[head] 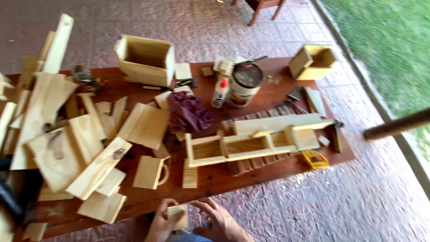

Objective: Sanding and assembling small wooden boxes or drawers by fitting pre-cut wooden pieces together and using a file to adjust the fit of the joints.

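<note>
I hold a small square wood block (178, 217) at the bottom centre of the frame, just off the near edge of the red-brown table (264, 96). My left hand (160, 222) is closed around its left side, fingers wrapped behind it. My right hand (219, 218) touches its right edge with the fingertips, fingers curled; I cannot tell how firm that pinch is.

Risks, as I judge them: the block hangs over the tiled floor (349, 210), not the table, so a loose right-hand pinch could drop it. The loose heap of pine boards (67, 148) in the left half of the frame overhangs the near edge; a bump from my left elbow could slide some off. The frame is motion-blurred, so the head is turning and my aim may be off.

Counts:
- open wooden boxes: two, a large one (145, 60) upper centre-left and a smaller one (312, 62) upper right
- long divided tray (251, 145): one, centre
- glue bottle (220, 92): one
- paint can (244, 84): one
- purple rag (189, 113): one
- yellow tool (314, 159): one, lower right of the table
- loose boards: too many and too overlapped to count.
</note>
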